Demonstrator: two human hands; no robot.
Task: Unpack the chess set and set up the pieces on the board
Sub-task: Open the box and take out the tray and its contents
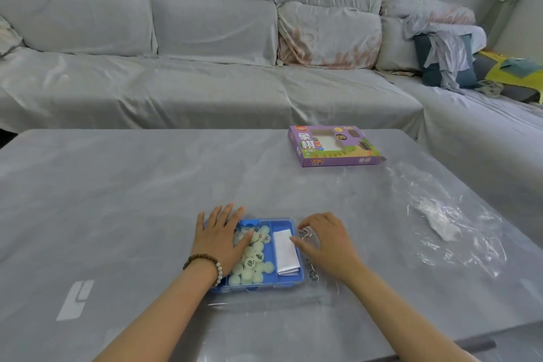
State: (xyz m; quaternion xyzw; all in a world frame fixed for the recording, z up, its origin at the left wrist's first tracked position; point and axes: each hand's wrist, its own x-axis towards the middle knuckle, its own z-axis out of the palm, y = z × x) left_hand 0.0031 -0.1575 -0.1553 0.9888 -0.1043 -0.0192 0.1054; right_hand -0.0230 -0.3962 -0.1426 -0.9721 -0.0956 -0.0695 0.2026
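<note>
A blue plastic tray [282,283] lies near the table's front edge. Its left compartment holds several round pale green chess pieces [252,270] with printed characters. A folded white sheet [285,253] fills the right compartment. A clear cover seems to lie over the tray. My left hand [220,238] rests flat on the tray's left part, fingers straight, hiding some pieces. My right hand [326,244] is at the tray's right rim, fingers curled, thumb and fingertips pinching the clear cover's edge beside a small metal ring [305,231].
The purple chess-set box [332,145] lies at the table's far right. Crumpled clear plastic wrap [446,220] sprawls on the right side. A short metal chain [312,270] lies just right of the tray. A covered sofa [205,82] runs behind the table.
</note>
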